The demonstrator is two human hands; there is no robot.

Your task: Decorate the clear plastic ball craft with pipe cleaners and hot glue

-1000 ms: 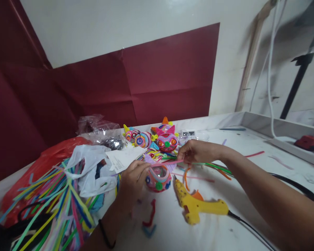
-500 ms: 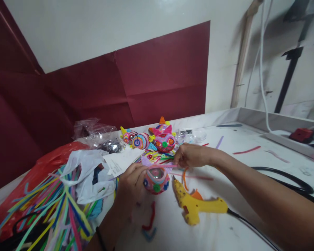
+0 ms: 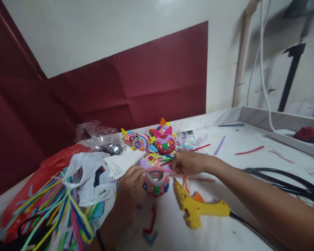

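My left hand [image 3: 132, 184] is closed round the left side of a small clear ball [image 3: 157, 186] partly wrapped in coloured pipe cleaners, with a green dot low on its front. Blue patches sit on its sides, and a bare clear area shows above. From the ball's top edge a pink pipe cleaner [image 3: 165, 170] runs to my right hand [image 3: 184, 162], whose fingers pinch its end. Just right of the ball a yellow glue gun [image 3: 199, 207] lies on its side, nozzle toward the ball. An orange pipe cleaner piece [image 3: 186, 184] rests by the nozzle.
Decorated animal-like balls [image 3: 165, 143] stand behind my hands. At left, many pipe cleaners [image 3: 65, 209] spill beside a white plastic bag [image 3: 90, 181] and a red bag [image 3: 49, 164]. A black cable [image 3: 285, 177] curls at right, near a power strip [image 3: 293, 137]. Cut pieces lie on the table.
My right hand has come slightly lower and closer to the ball, with the pink pipe cleaner now lying nearer its top edge. My left hand keeps its hold.
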